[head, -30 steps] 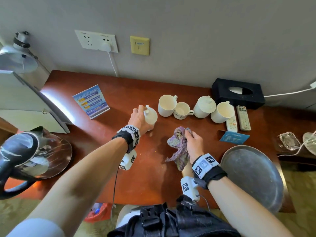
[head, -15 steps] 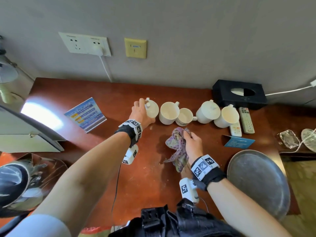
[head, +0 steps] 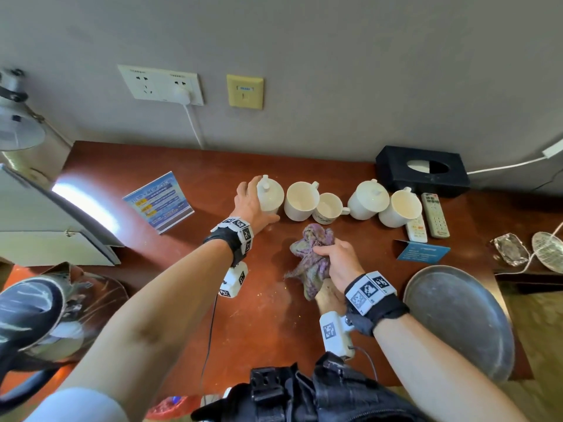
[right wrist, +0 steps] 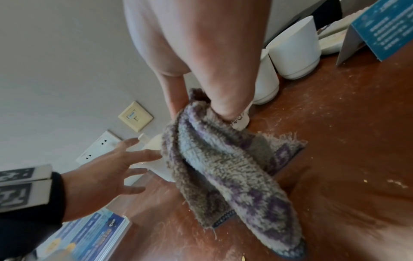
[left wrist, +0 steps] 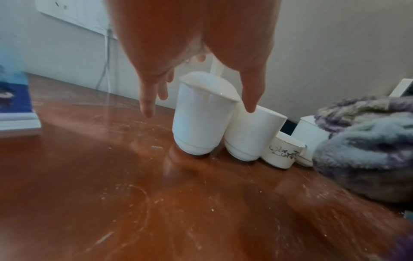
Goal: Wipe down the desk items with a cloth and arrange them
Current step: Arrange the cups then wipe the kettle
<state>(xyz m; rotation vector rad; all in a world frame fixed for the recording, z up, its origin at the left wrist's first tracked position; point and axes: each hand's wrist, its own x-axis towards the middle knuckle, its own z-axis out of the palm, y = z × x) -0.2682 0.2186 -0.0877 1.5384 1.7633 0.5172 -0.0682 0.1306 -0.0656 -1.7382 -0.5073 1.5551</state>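
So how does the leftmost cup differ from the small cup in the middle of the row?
The leftmost cup is tall, lidded and plain; the small cup is short, open and bears a dark pattern. The left hand is at the leftmost cup; nothing touches the small one. Both are white and upright.

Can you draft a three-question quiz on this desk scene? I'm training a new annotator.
1. True or false: the right hand grips the purple-grey fluffy cloth.
2. The white ceramic cups stand in a row near the wall. How many wear lids? A) one B) two C) four
3. Fill in: the left hand, fingers spread, is beside the leftmost ____ white cup.

Key: 1 true; 2 B; 3 lidded.
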